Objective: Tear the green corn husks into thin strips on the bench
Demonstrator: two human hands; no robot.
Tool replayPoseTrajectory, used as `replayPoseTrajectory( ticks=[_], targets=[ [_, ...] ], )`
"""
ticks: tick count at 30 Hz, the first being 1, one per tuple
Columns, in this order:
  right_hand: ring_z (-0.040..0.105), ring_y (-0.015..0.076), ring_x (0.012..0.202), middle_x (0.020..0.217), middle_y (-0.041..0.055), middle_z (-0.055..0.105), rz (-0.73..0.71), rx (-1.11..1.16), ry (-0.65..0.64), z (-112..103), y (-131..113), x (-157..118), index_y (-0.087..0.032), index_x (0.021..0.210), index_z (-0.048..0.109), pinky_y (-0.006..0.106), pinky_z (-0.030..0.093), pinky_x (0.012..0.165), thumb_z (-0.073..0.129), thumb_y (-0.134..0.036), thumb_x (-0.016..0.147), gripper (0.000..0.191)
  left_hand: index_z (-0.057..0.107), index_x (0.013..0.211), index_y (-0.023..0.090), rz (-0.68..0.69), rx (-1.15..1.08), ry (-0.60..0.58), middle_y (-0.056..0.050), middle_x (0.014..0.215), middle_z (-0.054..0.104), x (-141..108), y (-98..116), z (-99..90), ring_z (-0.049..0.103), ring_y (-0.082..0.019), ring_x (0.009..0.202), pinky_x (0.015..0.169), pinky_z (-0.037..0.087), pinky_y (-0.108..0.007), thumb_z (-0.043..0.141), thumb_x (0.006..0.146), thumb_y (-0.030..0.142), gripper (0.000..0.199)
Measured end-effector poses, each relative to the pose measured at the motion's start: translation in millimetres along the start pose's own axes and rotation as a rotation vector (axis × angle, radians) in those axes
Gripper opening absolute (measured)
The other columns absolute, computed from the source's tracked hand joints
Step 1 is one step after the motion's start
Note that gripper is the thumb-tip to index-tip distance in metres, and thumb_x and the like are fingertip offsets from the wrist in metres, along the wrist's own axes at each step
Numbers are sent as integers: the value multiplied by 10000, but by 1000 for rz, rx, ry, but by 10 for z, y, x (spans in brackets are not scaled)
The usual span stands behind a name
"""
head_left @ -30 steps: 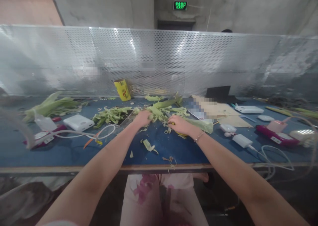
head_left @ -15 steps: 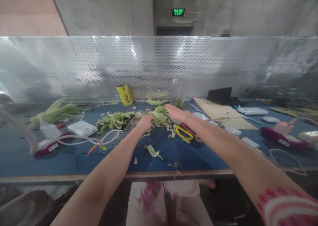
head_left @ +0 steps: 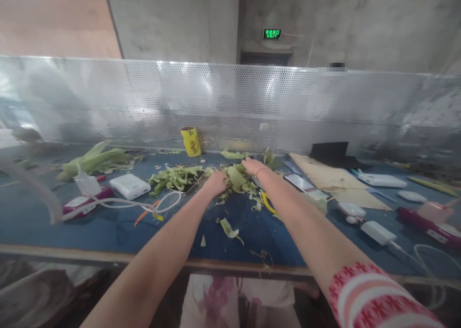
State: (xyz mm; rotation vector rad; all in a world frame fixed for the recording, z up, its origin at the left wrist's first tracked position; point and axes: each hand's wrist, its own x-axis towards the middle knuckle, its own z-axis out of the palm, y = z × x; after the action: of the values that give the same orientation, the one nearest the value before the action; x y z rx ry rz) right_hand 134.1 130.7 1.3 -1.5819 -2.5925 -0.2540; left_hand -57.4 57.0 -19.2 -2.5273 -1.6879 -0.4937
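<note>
A pile of pale green leaf pieces (head_left: pixel 236 178) lies on the blue tabletop between my hands. My left hand (head_left: pixel 216 182) rests against its left side with the fingers curled; whatever they hold is hidden. At the pile's far right edge is my right hand (head_left: pixel 254 167), its fingers bent together by the leaves, and I cannot make out what is in them. A heap of shredded green strips (head_left: pixel 175 178) lies left of my left hand. Under my right forearm shows a yellow loop handle (head_left: pixel 267 203), partly covered. Nearer me is a loose curled leaf scrap (head_left: pixel 229 230).
A yellow roll (head_left: pixel 190 142) stands before the perforated metal screen (head_left: pixel 230 92). On the left are long leaves (head_left: pixel 95 160), a white box-shaped device (head_left: pixel 130 186), a power strip (head_left: pixel 86 203) and cables. On the right lie a phone (head_left: pixel 300 183), brown cardboard (head_left: pixel 331 176) and a white charger (head_left: pixel 378 233).
The camera view has shifted, so the scene sits further right and slightly lower. Both hands stay at the leaf pile. My right forearm now covers more of the yellow handle, and the phone shows more.
</note>
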Motion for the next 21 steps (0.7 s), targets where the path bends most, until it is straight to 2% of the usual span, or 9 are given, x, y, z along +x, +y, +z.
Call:
replayPoseTrajectory(
  ticks=[6, 11, 13, 15, 17, 19, 21],
  targets=[
    [578, 258, 1011, 1113, 226, 564, 79, -21, 69, -115, 135, -179, -83, 1094, 531, 350, 432, 848, 405, -96, 831, 291, 689, 847, 171, -115, -21, 39, -125, 950, 649, -26, -43, -33, 597, -222, 894, 821, 444, -313, 511, 701, 157, 231],
    [620, 242, 912, 940, 154, 668, 61, 45, -15, -183, 297, -303, -119, 862, 653, 293, 445, 791, 528, -113, 755, 165, 687, 888, 186, -199, -69, 97, -105, 958, 667, 11, -115, -74, 591, -215, 920, 810, 441, -293, 462, 739, 181, 269],
    [629, 213, 882, 917, 114, 683, 39, 92, -28, -199, 320, -343, -142, 832, 668, 264, 448, 771, 526, -132, 761, 159, 682, 908, 191, -245, -115, 143, -98, 959, 676, 32, -138, -82, 597, -220, 908, 791, 444, -296, 447, 755, 213, 281],
    [622, 190, 900, 965, 94, 677, 14, 140, -14, -220, 302, -368, -151, 896, 664, 248, 448, 780, 509, -177, 791, 189, 681, 905, 189, -276, -176, 183, -93, 948, 683, 49, -156, -84, 604, -220, 897, 778, 443, -291, 448, 756, 237, 281],
    [606, 179, 938, 1066, 107, 640, -3, 181, 22, -249, 238, -377, -135, 1040, 618, 249, 448, 805, 511, -226, 807, 272, 683, 892, 183, -281, -222, 197, -88, 928, 689, 61, -166, -83, 609, -212, 886, 768, 440, -277, 449, 751, 238, 278],
    [595, 161, 949, 1202, 135, 553, -36, 223, 71, -274, 129, -373, -122, 1227, 487, 251, 448, 824, 554, -232, 784, 462, 684, 891, 178, -275, -237, 194, -84, 928, 691, 66, -168, -82, 611, -204, 886, 766, 435, -265, 447, 745, 221, 281],
    [585, 158, 963, 1292, 159, 457, -177, 294, 132, -279, -10, -354, -135, 1327, 373, 269, 443, 855, 594, -145, 729, 638, 684, 893, 173, -267, -223, 186, -89, 942, 690, 62, -161, -86, 611, -208, 896, 773, 431, -266, 439, 744, 207, 289]
  ],
)
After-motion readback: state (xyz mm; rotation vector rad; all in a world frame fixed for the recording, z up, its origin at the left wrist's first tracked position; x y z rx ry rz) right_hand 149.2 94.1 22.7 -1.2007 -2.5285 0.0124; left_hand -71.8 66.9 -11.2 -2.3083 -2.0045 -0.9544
